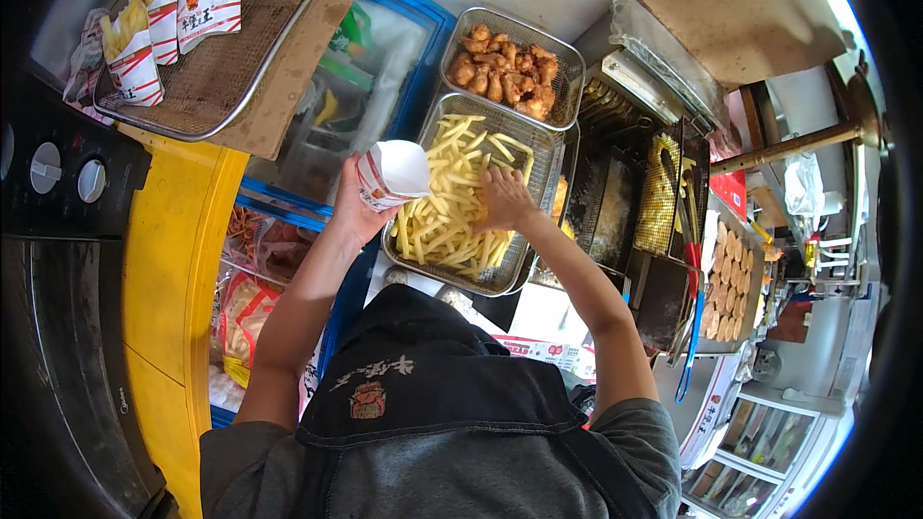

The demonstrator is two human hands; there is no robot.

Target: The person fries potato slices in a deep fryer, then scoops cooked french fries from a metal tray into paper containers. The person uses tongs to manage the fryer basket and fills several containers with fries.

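My left hand (pixel 355 205) is closed around a white paper cup with red stripes (pixel 395 173), its open mouth tilted toward the fries; no fries show in the part of it I can see. French fries (pixel 451 220) lie heaped in a wire mesh basket (pixel 530 252) in front of me. On the right side of the heap rests my right hand (pixel 503 194), fingers bent down among the fries; whether it grips any is hidden. Filled paper fry sleeves (pixel 209 3) stand in another mesh basket (pixel 267 58) at the upper left.
Fried chicken pieces (pixel 505 72) fill a basket beyond the fries. A deep fryer (pixel 609 194) with a hanging basket (pixel 657 194) is at the right, beside tongs (pixel 694 288) and a tray of round patties (pixel 725 285). A blue-rimmed chest freezer (pixel 425 7) and yellow cabinet (pixel 166 267) stand left.
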